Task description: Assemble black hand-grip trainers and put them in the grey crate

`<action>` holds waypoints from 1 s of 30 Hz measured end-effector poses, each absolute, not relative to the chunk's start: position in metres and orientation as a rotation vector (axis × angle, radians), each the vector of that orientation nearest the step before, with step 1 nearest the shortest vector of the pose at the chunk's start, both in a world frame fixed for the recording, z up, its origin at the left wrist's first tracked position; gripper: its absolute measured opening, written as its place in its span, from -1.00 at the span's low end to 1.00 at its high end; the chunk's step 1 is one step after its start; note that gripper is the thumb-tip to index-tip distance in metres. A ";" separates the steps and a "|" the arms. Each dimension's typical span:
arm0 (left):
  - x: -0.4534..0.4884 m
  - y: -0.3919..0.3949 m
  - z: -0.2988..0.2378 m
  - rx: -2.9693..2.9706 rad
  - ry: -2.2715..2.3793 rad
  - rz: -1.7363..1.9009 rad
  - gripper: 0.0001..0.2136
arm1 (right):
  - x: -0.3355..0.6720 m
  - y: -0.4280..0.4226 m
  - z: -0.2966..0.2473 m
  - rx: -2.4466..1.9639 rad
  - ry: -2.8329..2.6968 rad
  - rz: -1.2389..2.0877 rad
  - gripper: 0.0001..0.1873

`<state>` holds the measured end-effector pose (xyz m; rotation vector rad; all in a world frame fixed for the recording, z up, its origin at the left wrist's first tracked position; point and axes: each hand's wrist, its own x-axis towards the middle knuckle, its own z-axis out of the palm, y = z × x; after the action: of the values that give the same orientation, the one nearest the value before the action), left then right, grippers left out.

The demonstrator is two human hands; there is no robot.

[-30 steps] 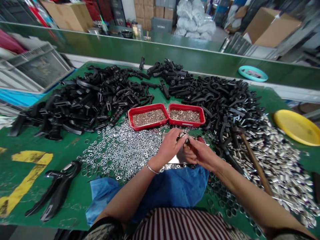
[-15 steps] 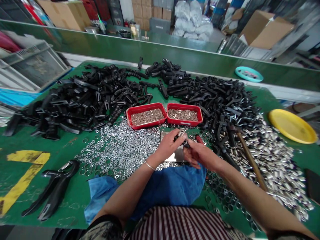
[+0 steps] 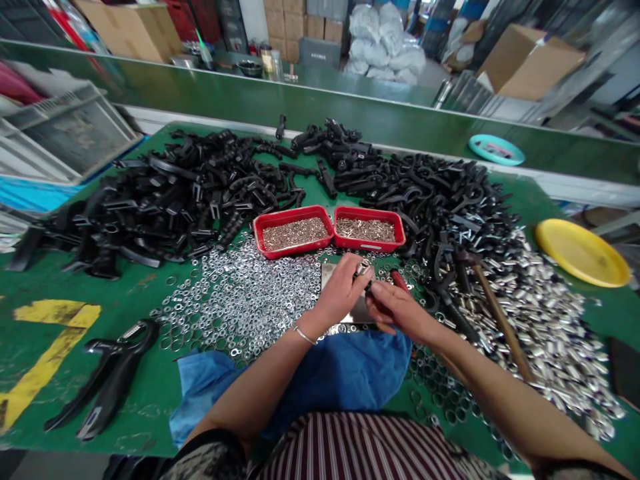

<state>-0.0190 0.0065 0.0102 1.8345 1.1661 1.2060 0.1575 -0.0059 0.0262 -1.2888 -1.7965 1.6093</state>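
My left hand [image 3: 343,287] is closed around a small part with a shiny metal sleeve [image 3: 363,268] at its top; some black shows with it. Close beside it, my right hand [image 3: 397,308] has its fingers curled, thumb and forefinger pressed at the lower end of that part. Whatever else sits in the right fingers is hidden. Both hands are above a flat metal plate [image 3: 328,272] on the green table. A blue cloth [image 3: 345,373] lies under my wrists. A red-handled tool [image 3: 399,279] rests just beyond my right hand.
Two red trays [image 3: 294,251] of small metal pins stand ahead. Loose nuts and rings [image 3: 250,293] spread left; black handles [image 3: 190,193] pile behind. At right are metal sleeves [image 3: 555,327], a hammer [image 3: 500,320] and a yellow plate [image 3: 583,253]. An assembled hand grip [image 3: 113,380] lies left.
My left hand has turned slightly and covers more of the black piece. My right fingers have drawn in and closed more tightly at its lower end.
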 end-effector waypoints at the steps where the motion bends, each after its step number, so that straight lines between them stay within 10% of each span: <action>1: -0.019 0.006 0.010 1.869 1.134 1.214 -0.83 | 0.158 -0.006 0.027 -1.250 -1.795 1.730 -0.41; 7: -0.019 0.007 0.013 1.895 1.192 1.108 -0.82 | 0.159 -0.013 0.024 -1.323 -1.875 1.339 -0.52; 11: -0.015 0.006 0.006 2.068 1.321 0.757 -0.82 | 0.159 -0.022 0.009 -1.277 -1.933 1.642 -0.37; 16: -0.012 0.005 -0.006 2.303 1.566 0.327 -0.81 | 0.184 -0.028 0.014 -1.504 -2.317 0.952 -0.71; 24: -0.009 0.113 0.043 2.495 1.595 0.343 -0.74 | 0.293 -0.027 0.030 -1.665 -1.901 1.166 -0.54; 30: 0.009 0.177 0.036 2.477 1.645 -0.070 -0.81 | 0.384 -0.013 0.014 -2.008 -1.949 0.129 -0.69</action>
<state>0.0095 0.1769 0.0361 2.4769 1.6449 -0.0703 0.3836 -0.0133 0.0138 -2.0080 -1.9489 0.1290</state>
